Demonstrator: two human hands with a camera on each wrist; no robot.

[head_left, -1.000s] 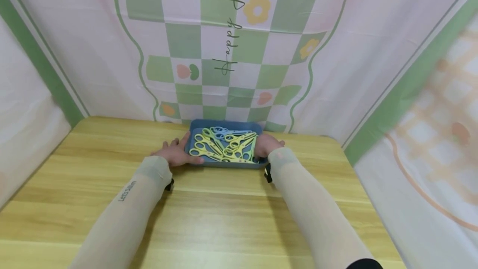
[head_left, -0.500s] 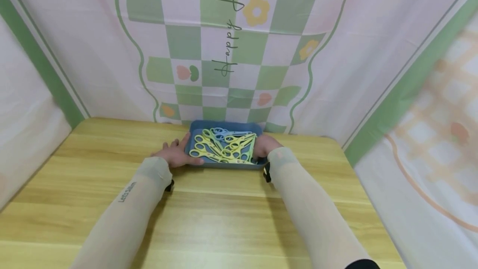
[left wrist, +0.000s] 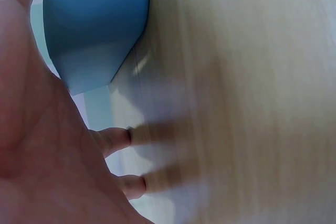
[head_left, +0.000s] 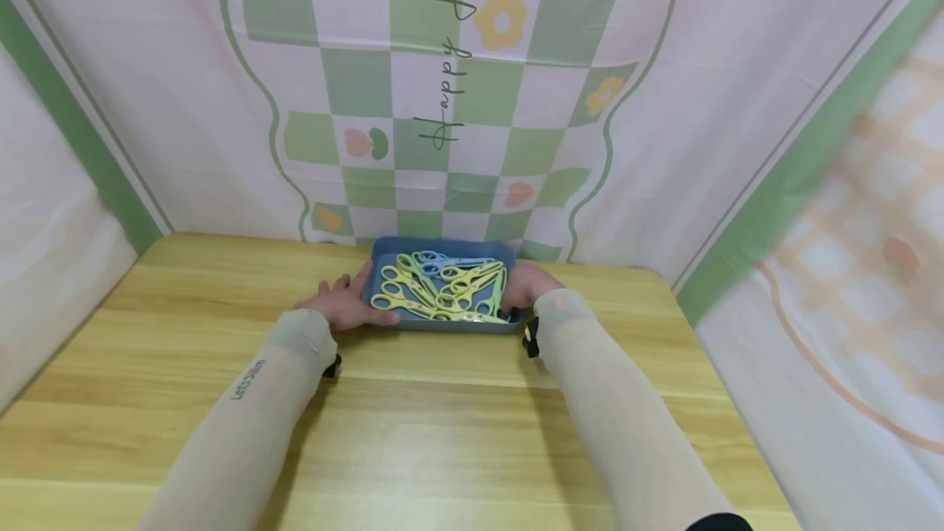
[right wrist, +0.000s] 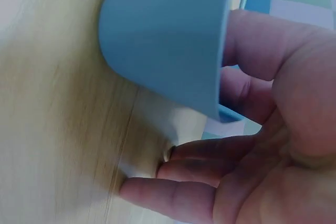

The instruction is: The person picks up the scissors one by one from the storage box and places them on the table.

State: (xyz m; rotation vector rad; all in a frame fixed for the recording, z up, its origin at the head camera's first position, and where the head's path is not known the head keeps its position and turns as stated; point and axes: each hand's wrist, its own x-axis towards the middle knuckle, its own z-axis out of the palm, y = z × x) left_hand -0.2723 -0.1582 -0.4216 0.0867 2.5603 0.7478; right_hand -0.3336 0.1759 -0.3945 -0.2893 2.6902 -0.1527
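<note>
A blue-grey tray (head_left: 442, 326) stands on the table against the cloth backdrop. Several pairs of scissors lie jumbled in it: yellow scissors (head_left: 401, 301), green ones (head_left: 492, 301) by the right wall and blue ones (head_left: 435, 259) at the back. My left hand (head_left: 347, 304) is spread against the tray's left end, thumb towards the front corner. My right hand (right wrist: 262, 108) reaches over the right rim, thumb and index inside, close to the green scissors. Its other fingers (right wrist: 173, 198) extend outside, down by the tabletop. Inside the tray the right fingertips are hidden; I cannot tell whether they grip anything.
The wood-grain table (head_left: 435, 433) stretches from the tray towards me. A checked cloth (head_left: 472, 97) hangs right behind the tray, with more cloth on both sides. Black straps (head_left: 531, 338) show at my wrists.
The hands and tray keep almost the same places. The whole head view has shifted slightly to the left.
</note>
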